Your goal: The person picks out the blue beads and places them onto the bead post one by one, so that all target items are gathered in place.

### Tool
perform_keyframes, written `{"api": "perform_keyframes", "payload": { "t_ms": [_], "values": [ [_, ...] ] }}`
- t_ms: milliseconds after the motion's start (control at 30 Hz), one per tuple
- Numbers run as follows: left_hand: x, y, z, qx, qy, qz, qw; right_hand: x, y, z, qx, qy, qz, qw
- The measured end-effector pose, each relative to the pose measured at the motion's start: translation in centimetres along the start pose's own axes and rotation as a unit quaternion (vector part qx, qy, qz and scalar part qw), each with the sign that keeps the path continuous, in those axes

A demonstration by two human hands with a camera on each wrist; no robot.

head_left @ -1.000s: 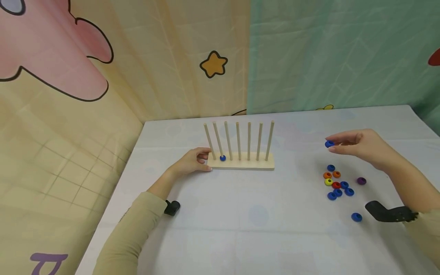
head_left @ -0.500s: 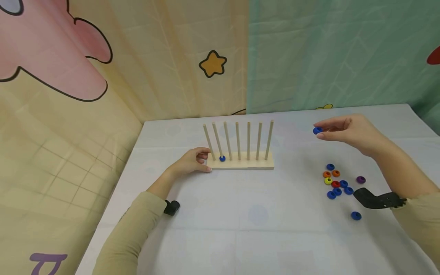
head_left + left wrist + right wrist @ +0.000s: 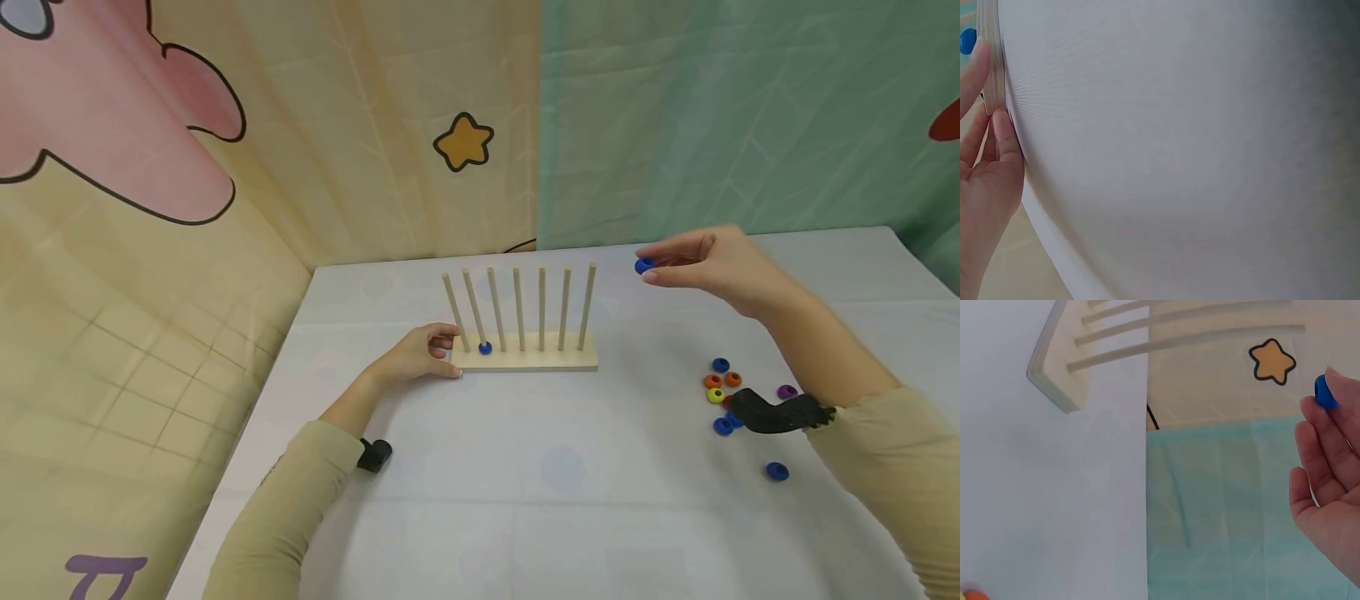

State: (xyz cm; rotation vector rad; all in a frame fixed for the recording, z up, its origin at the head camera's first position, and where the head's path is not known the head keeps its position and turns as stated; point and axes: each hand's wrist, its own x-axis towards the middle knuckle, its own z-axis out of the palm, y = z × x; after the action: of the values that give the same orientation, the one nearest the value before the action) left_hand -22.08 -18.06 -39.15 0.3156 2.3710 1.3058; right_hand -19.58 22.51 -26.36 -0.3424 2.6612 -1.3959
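Though low, bead (image 3: 486,349) around peg (image 3: 475,307)

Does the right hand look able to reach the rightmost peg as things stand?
Probably yes: the right hand, pinching a blue bead, is to the right of the rightmost peg in the head view, and nothing visible stands between them.

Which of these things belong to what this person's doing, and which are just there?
Part of it, apparently:
Wooden peg stand, held by the left hand
Blue bead pinched in the right hand
Threaded blue bead on the second peg from the left
Loose beads on the table, likely, being similar

Just there:
Printed star on the backdrop
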Motion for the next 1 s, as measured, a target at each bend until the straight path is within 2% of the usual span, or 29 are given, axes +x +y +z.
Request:
{"api": "perform_keyframes", "payload": {
  "t_ms": [467, 1000],
  "values": [
    [0.2, -0.2, -0.1, -0.003, -0.006, 0.011, 0.9999, 2.0, -3.3, 1.4, 0.051, -0.009, -0.03, 0.9982],
    [0.2, -0.3, -0.1, 0.002, -0.003, 0.008, 1.0, 3.4, -6.1, 3.4, 0.113, -0.045, -0.082, 0.9892]
  ]
}}
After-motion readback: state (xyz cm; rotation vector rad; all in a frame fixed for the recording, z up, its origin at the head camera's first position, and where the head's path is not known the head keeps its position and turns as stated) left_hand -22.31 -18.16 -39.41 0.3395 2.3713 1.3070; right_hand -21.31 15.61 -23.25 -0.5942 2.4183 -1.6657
